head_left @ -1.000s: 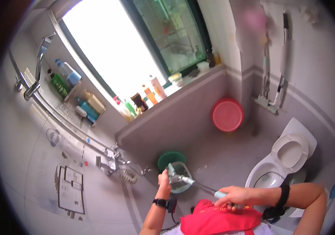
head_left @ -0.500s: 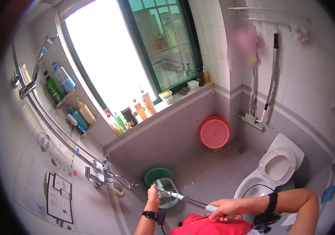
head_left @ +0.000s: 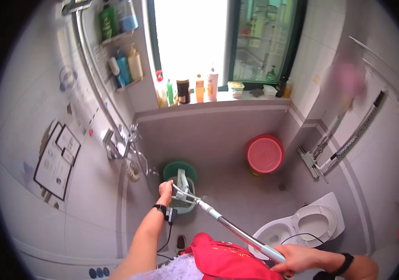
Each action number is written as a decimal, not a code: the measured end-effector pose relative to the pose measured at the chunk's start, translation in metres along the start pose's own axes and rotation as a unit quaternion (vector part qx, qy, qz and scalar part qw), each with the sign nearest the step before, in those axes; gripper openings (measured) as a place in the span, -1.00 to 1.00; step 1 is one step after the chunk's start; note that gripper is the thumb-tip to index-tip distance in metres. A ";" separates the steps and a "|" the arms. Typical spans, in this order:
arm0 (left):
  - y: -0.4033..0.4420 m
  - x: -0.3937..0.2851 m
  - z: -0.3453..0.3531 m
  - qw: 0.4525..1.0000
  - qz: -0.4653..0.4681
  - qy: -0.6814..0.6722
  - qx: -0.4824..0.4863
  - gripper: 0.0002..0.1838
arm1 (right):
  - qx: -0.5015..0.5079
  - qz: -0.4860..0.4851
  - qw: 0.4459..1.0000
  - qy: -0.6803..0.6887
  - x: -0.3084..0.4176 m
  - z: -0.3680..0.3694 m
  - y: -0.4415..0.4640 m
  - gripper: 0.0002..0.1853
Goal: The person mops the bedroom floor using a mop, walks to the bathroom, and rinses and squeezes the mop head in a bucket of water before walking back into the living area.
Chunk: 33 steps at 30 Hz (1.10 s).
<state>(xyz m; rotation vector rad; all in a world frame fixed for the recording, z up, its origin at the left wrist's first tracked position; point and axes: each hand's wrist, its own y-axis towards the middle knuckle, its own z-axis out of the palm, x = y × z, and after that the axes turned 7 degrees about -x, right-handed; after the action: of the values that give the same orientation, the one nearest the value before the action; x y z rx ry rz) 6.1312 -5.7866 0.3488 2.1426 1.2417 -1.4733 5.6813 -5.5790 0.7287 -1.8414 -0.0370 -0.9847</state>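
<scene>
A mop with a long metal pole (head_left: 239,231) slants from lower right toward a bucket on the floor. My right hand (head_left: 297,259) is closed around the pale blue grip at its near end. At the mop's head end, my left hand (head_left: 166,190) is closed on the frame or lever there; my fingers partly hide what they grip. The pale mop head (head_left: 183,181) is over the light, water-tinted bucket (head_left: 184,210). Behind that bucket stands a green basin (head_left: 176,167), partly covered by the mop head.
A lidded red bucket (head_left: 265,154) stands by the far wall. At right is a toilet (head_left: 274,233) with its lid raised. Other mops (head_left: 309,161) lean on the right wall. Shower taps (head_left: 115,142) project at left. Bottles (head_left: 199,88) line the windowsill.
The camera view has turned and tilted down. The pole now shows at greater length, with my right hand farther from the mop head. More of the mop head is visible over the bucket.
</scene>
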 end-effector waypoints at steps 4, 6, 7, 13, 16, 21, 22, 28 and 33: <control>-0.007 0.034 0.028 0.965 -0.111 -0.236 0.021 -0.78 | -0.115 0.028 0.981 -0.155 0.040 0.007 -0.058 -0.62; -0.026 0.008 0.049 0.935 -0.157 -0.317 0.004 -0.82 | -0.179 -0.070 0.953 -0.235 0.038 0.009 -0.072 -0.61; -0.029 0.007 0.059 0.905 -0.192 -0.379 0.002 -0.82 | -0.178 -0.042 0.957 -0.226 0.044 0.011 -0.077 -0.61; -0.029 0.008 0.080 0.895 -0.229 -0.383 0.019 -0.80 | -0.190 0.025 0.964 -0.185 0.048 0.022 -0.076 -0.60; -0.031 0.003 0.076 0.905 -0.225 -0.360 0.028 -0.81 | -0.207 0.023 0.967 -0.146 0.043 0.027 -0.077 -0.60; -0.005 0.011 0.084 0.921 -0.282 -0.270 -0.009 -0.65 | -0.167 0.058 0.983 -0.045 0.049 0.030 -0.071 -0.59; -0.001 0.011 0.086 0.917 -0.299 -0.262 0.009 -0.62 | -0.160 0.044 0.986 -0.026 0.043 0.032 -0.068 -0.61; -0.002 0.006 0.062 0.932 -0.209 -0.255 0.150 -0.71 | -0.114 0.058 0.991 0.048 0.031 0.028 -0.056 -0.63; -0.002 -0.005 0.024 0.979 -0.140 -0.113 0.101 -0.72 | -0.129 0.019 0.990 0.047 0.017 0.024 -0.051 -0.71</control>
<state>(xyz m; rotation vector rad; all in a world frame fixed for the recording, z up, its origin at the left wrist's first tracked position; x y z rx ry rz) 6.1135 -5.8027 0.3429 1.9041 1.4056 -1.9746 5.6849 -5.5421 0.7738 -2.0189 0.1892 -1.0881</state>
